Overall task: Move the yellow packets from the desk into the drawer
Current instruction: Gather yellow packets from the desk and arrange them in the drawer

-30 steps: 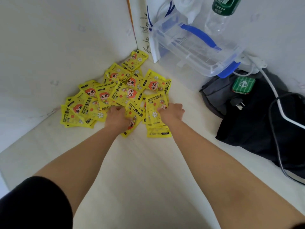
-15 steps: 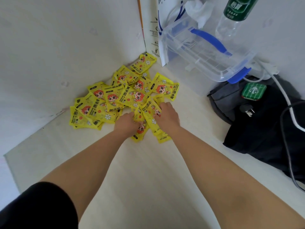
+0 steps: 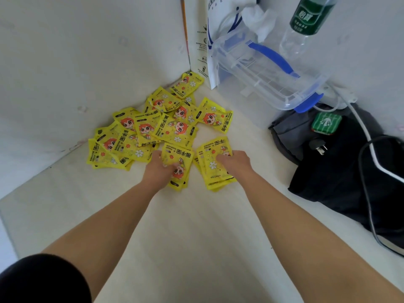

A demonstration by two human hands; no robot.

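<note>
Closest to the camera it's just two bare forearms stretched out over the pale desk [image 3: 196, 248]. The left hand [image 3: 158, 169] is closed around a small stack of yellow packets [image 3: 178, 166], thumb on top, and the right hand [image 3: 235, 164] is pressed down on and gripping a second stack [image 3: 215, 166] just beside it. Both bundles sit at the near edge of the mess. Behind them, the rest of the pile [image 3: 153, 127] is spread back into the corner against the wall, plenty left. Off to the right: a clear plastic box [image 3: 262, 84] with a blue handle, a water bottle [image 3: 310, 18], and a dark bag [image 3: 338, 171] with cables over it.

So this looks like the grab-a-handful step. No drawer in sight, so next I'd guess both handfuls need lifting clear without shedding packets, then carrying to wherever it is.

Compared with half a second ago, the hands have moved apart and each has dragged its own bundle out of the pile; before, they were bunched together.
</note>
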